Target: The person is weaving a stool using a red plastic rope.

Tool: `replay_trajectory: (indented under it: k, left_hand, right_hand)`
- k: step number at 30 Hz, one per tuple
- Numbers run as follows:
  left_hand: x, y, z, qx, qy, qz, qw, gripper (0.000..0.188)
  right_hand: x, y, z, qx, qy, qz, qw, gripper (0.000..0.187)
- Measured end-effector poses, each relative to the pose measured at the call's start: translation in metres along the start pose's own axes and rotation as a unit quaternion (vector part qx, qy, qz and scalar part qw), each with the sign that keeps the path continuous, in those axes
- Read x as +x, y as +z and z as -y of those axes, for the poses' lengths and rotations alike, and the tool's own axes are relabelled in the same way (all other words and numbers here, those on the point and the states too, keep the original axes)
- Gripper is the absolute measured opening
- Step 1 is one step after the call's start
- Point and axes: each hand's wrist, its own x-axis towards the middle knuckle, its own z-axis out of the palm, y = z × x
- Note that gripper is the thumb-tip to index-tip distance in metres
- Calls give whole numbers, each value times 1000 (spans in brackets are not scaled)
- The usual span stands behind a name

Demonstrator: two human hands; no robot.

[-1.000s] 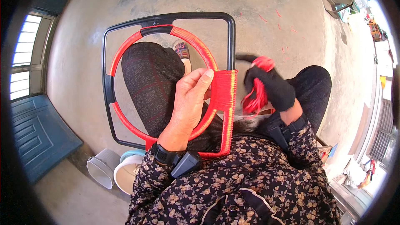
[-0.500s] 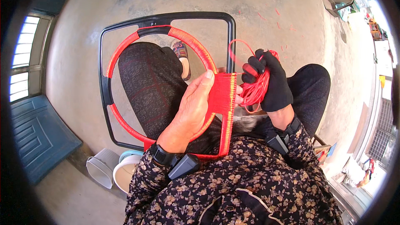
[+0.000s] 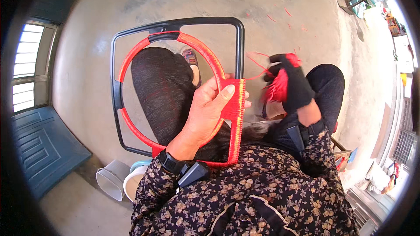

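Note:
A black metal frame point(image 3: 239, 48), square with a ring inside, rests over my lap. Red cord is wrapped round much of the ring and round its lower right part, forming a solid red panel point(image 3: 230, 111). My bare left hand point(image 3: 205, 109) grips this panel, thumb on top and fingertips showing past its right edge. To the right, my right hand point(image 3: 294, 81), in a black glove with bare fingertips partly hidden, is closed round a bundle of red cord point(image 3: 276, 88). A thin strand runs from the bundle to the panel's upper right corner. The bundle is blurred by motion.
Red cord scraps point(image 3: 271, 18) lie on the concrete floor ahead. At the left are a blue panelled door point(image 3: 48, 148) and a pale bucket point(image 3: 111, 181) beside basins. My knees are under and beside the frame. A black-framed chair point(image 3: 352, 0) stands far right.
My right hand has moved away to the right and slightly down with the cord bundle, and the strand to the panel is straighter. My left thumb has shifted a little lower on the panel.

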Motion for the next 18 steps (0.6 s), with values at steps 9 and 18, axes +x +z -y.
replay_trajectory:
  k: [9,18]
  left_hand:
    - [-43,-33,-45,63,62,-69,994,39]
    - [-115,-82,-64,-18,125,-48,991,69]
  right_hand:
    - [-34,-1,12,151,39,-98,983,37]
    - [-60,35,11,-155,59,142,976,42]
